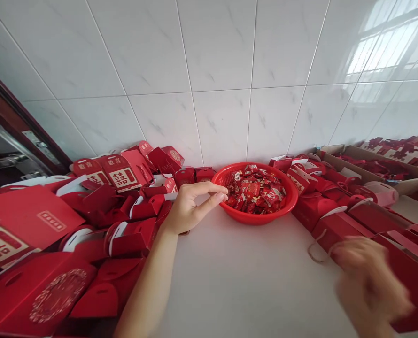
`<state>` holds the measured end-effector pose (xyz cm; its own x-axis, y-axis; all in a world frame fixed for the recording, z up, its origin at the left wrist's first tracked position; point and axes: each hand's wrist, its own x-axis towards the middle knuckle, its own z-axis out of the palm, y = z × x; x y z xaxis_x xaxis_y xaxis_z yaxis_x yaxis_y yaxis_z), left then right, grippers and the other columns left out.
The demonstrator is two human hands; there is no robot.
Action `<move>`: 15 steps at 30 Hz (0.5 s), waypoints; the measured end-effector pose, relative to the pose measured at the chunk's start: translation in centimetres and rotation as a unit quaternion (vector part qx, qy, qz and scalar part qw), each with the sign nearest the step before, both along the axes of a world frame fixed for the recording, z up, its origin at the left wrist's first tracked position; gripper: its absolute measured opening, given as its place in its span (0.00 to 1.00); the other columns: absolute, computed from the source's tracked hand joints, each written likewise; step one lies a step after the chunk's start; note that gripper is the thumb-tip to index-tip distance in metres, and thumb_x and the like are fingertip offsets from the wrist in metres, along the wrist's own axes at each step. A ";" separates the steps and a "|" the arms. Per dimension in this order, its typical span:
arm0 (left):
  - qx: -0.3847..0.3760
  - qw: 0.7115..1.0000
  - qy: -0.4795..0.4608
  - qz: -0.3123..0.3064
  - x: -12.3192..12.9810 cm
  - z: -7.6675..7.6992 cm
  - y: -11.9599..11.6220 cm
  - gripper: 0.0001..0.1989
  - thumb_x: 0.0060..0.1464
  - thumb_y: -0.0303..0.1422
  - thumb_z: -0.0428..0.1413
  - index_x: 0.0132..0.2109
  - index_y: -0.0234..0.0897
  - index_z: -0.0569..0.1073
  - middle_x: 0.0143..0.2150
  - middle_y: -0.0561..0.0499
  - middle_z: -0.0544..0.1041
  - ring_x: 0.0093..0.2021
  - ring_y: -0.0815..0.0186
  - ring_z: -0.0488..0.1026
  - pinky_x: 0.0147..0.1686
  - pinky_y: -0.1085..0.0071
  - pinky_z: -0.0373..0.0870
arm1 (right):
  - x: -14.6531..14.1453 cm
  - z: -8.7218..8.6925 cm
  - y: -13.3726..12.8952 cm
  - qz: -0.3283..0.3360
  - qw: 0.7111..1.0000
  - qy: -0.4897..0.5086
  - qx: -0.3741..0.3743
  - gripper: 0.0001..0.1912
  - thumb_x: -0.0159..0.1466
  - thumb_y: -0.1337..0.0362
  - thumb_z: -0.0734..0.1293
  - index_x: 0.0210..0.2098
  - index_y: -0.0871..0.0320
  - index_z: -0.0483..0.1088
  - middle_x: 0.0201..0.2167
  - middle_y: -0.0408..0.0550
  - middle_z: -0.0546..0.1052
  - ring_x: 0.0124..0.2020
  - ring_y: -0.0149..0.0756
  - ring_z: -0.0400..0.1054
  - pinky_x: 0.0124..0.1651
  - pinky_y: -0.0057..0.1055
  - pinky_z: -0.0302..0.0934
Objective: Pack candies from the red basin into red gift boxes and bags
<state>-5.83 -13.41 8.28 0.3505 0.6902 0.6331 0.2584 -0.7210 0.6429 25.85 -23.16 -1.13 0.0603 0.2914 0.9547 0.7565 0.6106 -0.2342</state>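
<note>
My left hand (pixel 194 204) is at the left rim of a red plastic basket (pixel 258 218). Its thumb and index fingertips come together there in a pinch; whatever may be between them is too small to make out. Small red-wrapped sweets (pixel 254 190) fill the basket. My right hand (pixel 374 277), smeared by motion, is at the lower right above red paper packaging. Close to its fingertips a thin cord loop (pixel 316 251) hangs from a red box or bag, and I cannot tell whether they touch. The right fingers are too blurred to read.
Red gift boxes (pixel 122 176) are heaped on the left of the white table (pixel 237 277). More red boxes (pixel 336 216) lie on the right, with an open cardboard carton (pixel 399 187) behind them. A tiled wall (pixel 223 122) backs the table; a door handle (pixel 11 150) is at far left.
</note>
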 end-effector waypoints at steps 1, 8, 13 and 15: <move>-0.005 1.000 -0.001 0.003 0.1 -0.1 0.2 0.07 0.61 0.32 0.59 0.41 0.37 0.82 0.38 0.50 0.85 0.39 0.66 0.82 0.42 0.73 0.77 | -1.9 -0.1 1.4 0.063 0.997 -0.042 -0.026 0.13 0.68 0.75 0.63 0.28 0.56 0.62 0.22 0.41 0.65 0.27 0.33 0.62 0.40 0.38 0.61; -0.044 0.997 0.000 0.069 0.0 0.6 2.8 0.12 0.59 0.39 0.60 0.42 0.36 0.82 0.41 0.47 0.85 0.41 0.61 0.81 0.45 0.68 0.77 | -12.2 -5.7 4.5 0.300 0.928 -0.167 -0.145 0.16 0.69 0.68 0.63 0.26 0.54 0.55 0.19 0.37 0.65 0.22 0.30 0.56 0.35 0.31 0.54; -0.026 0.979 0.047 0.198 -3.1 5.3 7.3 0.13 0.54 0.38 0.61 0.43 0.34 0.82 0.45 0.46 0.84 0.47 0.58 0.80 0.52 0.64 0.74 | -13.4 -9.6 3.9 0.343 0.904 -0.169 -0.190 0.11 0.68 0.70 0.60 0.29 0.55 0.59 0.19 0.38 0.68 0.22 0.30 0.57 0.38 0.31 0.56; -0.032 0.956 0.058 0.286 -5.7 7.6 9.3 0.11 0.52 0.34 0.61 0.42 0.34 0.81 0.46 0.46 0.84 0.49 0.58 0.79 0.55 0.64 0.72 | -13.2 -10.0 3.9 0.345 0.901 -0.163 -0.207 0.10 0.68 0.70 0.61 0.29 0.55 0.60 0.19 0.38 0.69 0.22 0.30 0.58 0.38 0.31 0.56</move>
<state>-11.54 -4.08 15.84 -0.0316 0.8259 0.5630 0.6705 -0.4002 0.6247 12.67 -19.22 -11.14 -0.5355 0.4879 0.6894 0.2994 0.8729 -0.3852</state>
